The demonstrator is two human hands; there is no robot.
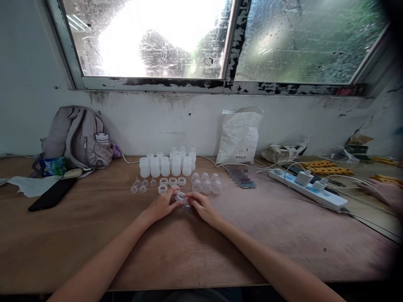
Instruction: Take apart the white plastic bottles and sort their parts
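My left hand (163,204) is closed on a translucent bottle ring (180,196), pinched between thumb and fingers just above the table. Close against it, my right hand (203,206) has its fingers closed on a clear bottle nipple (187,208) beneath the ring's right side. Fingers partly hide both pieces. Beyond my hands lie several loose rings (173,181). Clear bottle nipples (142,188) stand in a group to their left, and dome-shaped clear caps (206,186) to their right. Behind them stand rows of white baby bottles (165,167), some at the back topped with nipples and caps.
A black phone (53,194) and a grey backpack (75,138) are at the left. A white plastic bag (239,136) leans on the wall. Another phone (247,183) lies before a power strip (310,191) with cables. At the far right is another person's hand (382,191).
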